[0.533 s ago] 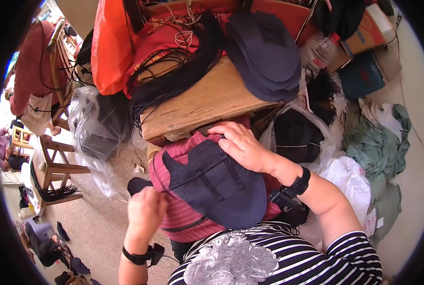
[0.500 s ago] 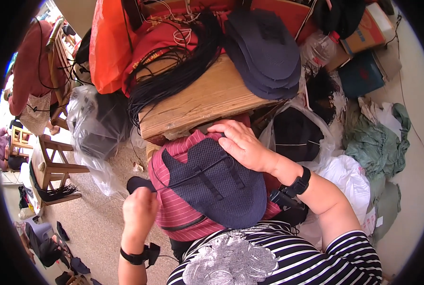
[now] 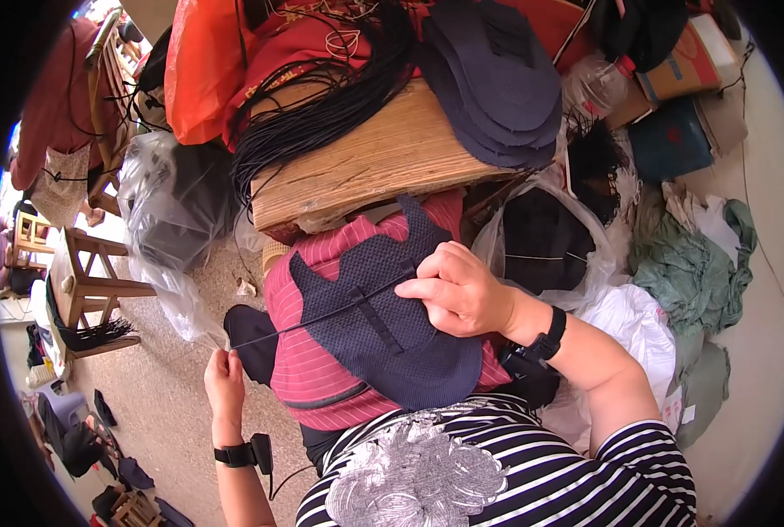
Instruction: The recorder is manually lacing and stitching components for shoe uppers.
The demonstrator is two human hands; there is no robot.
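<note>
A dark navy textured fabric piece (image 3: 427, 373), rounded at the near end and with pointed corners at the far end, lies over my lap on a red striped cloth (image 3: 300, 369). Narrow strap loops (image 3: 377, 321) cross its face. A thin black cord (image 3: 322, 318) passes under the left strap and stretches taut to the lower left. My left hand (image 3: 223, 382) pinches that cord out beyond the piece's left edge. My right hand (image 3: 462, 294), curled over the piece, has its fingertips closed on the cord at the right strap, which it partly covers.
Ahead stands a wooden bench (image 3: 366, 167) with a bundle of black cords (image 3: 322, 123) and a stack of similar navy pieces (image 3: 497, 97). Plastic bags (image 3: 168, 228) sit at left; a bag of black material (image 3: 546, 241) and white bags (image 3: 625, 334) sit at right. Wooden stools (image 3: 93, 281) stand farther left.
My left hand has moved slightly left and down, and the cord is now straight. My right hand has come off the piece's far edge toward me, its fingers curling in at the strap.
</note>
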